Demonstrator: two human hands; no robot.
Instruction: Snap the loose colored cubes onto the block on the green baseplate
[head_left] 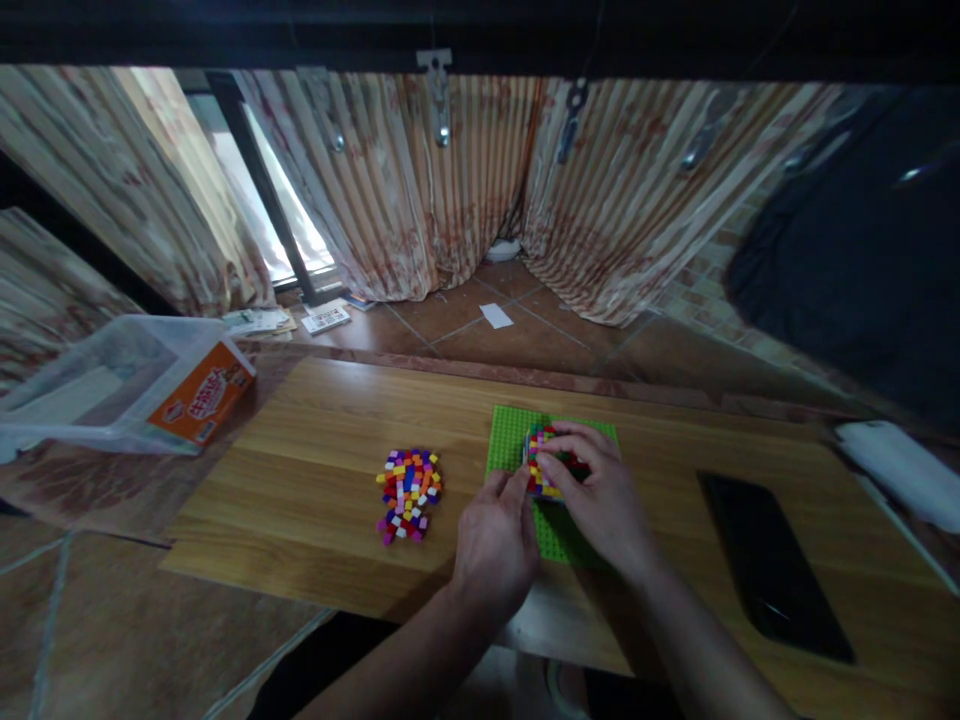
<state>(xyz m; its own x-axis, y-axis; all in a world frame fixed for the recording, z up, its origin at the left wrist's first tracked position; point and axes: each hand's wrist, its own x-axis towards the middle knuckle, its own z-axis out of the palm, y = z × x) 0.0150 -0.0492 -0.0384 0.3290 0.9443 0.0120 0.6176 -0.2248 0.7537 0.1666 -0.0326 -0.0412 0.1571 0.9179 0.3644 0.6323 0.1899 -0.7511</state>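
Note:
A block of many-coloured toy bricks stands on a green studded baseplate on the wooden table. My left hand is closed, its fingers curled against the near left side of the brick block. Over the top and right side of the block reaches my right hand. Its thumb and forefinger are pinched together at the upper bricks, and whatever they hold is hidden. Both hands cover part of the block and the plate. To the left of my left hand lies a loose pile of small coloured bricks.
On the wooden table a black flat slab lies at the right, with a white object beyond it. A clear plastic bin with an orange label stands at the left. Patterned curtains hang behind.

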